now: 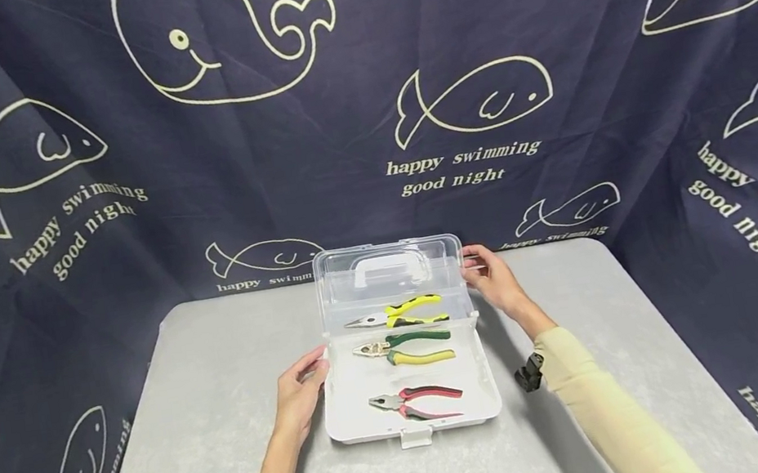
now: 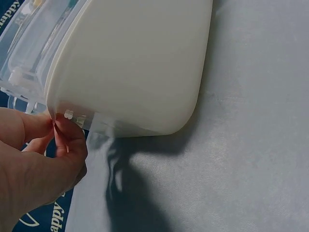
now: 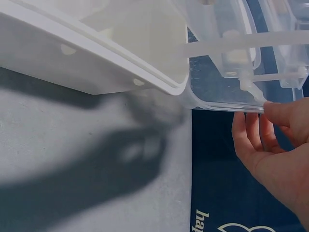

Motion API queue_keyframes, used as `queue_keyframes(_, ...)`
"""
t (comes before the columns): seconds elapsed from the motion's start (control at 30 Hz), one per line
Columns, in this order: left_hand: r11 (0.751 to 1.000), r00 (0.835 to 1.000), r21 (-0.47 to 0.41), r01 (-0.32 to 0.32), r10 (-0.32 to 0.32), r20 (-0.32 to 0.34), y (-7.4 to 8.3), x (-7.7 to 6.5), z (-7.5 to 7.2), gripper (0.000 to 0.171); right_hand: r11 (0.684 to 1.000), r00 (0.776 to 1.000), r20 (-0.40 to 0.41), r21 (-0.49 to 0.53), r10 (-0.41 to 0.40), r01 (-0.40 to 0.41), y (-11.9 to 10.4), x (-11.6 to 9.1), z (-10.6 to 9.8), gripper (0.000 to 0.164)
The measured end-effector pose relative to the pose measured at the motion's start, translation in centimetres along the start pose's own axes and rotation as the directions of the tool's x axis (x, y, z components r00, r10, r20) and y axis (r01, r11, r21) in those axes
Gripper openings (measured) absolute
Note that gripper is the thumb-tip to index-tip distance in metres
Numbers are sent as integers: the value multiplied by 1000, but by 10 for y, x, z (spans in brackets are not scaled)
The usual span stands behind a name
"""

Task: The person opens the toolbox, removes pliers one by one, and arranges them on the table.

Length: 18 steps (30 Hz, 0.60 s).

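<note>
A white toolbox [image 1: 480,386] stands with its transparent lid [image 1: 392,280] raised. Long-nose pliers [image 1: 406,313] with yellow-and-black handles lie at the back, overlapping the lid's lower part in the head view. In front of them are pliers [image 1: 407,348] with green and yellow handles, then red-and-black pliers [image 1: 416,403] nearest the front. My left hand [image 1: 299,390] pinches the box's rim at the left rear corner, thumb against the fingers. At the lid's right edge, my right hand [image 3: 280,145] grips with its thumb on the edge and fingers curled below.
Clear trays [image 3: 236,48] on white hinged arms show inside the lid area. A white latch [image 1: 416,436] juts from the box's front. The grey table [image 1: 230,425] ends just behind the box, against a dark blue curtain [image 1: 350,150] with fish prints.
</note>
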<state>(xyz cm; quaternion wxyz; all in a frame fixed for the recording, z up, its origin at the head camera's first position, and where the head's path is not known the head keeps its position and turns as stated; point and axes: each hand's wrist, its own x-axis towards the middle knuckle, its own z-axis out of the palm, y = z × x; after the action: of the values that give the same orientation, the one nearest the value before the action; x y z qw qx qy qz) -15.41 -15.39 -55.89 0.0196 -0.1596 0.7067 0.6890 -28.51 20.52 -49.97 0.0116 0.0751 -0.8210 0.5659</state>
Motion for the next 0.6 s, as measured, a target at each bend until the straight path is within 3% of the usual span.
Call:
queue_keyframes(0.27, 1000, 1000, 10, 3, -3, 4, 1, 0, -1, 35, 991, 999, 3, -128, 36, -35, 3, 2, 5, 50)
queue_keyframes(0.6, 999, 1000, 13, -29, 29, 2, 0, -3, 1, 35, 980, 981, 109, -134, 163, -148, 25, 0, 12, 55)
